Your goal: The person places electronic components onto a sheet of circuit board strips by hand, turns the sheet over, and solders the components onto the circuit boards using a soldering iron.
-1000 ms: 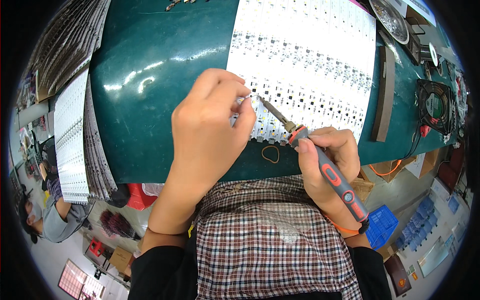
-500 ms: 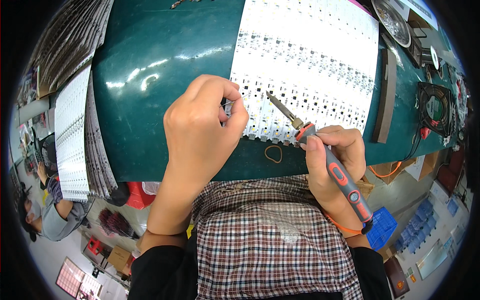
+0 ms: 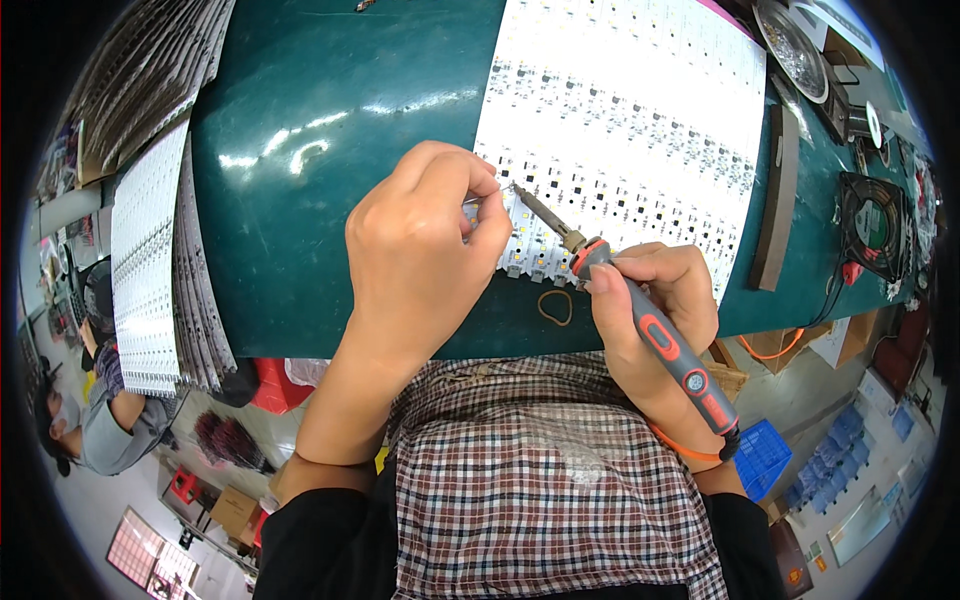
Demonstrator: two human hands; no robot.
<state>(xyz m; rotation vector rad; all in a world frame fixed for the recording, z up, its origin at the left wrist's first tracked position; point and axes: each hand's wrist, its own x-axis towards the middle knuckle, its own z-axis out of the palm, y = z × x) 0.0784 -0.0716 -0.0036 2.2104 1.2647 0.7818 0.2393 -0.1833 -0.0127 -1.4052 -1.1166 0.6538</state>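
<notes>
A panel of white circuit boards (image 3: 620,110), with rows of small black and yellowish parts, lies in front of me on the green table. My left hand (image 3: 420,245) is closed in a pinch over the panel's near left corner. From its fingertips a thin length of solder wire (image 3: 505,187) sticks out. A grey and red soldering iron (image 3: 664,338) rests in my right hand (image 3: 640,335), gripped like a pen. Its dark tip points up and left, at the wire's end just above the boards. Whether tip and board touch, I cannot tell.
A tan rubber band (image 3: 541,306) lies by the table's (image 3: 290,270) near edge. Stacked board panels (image 3: 145,270) stand at the left. On the right are a dark bar (image 3: 774,200), a black fan (image 3: 872,222) and a metal dish (image 3: 793,50). Another person (image 3: 120,440) sits far left.
The soldering iron has moved left, bringing its tip to the end of the solder wire. My left hand keeps its pinch. The table and panel sit slightly further right in view.
</notes>
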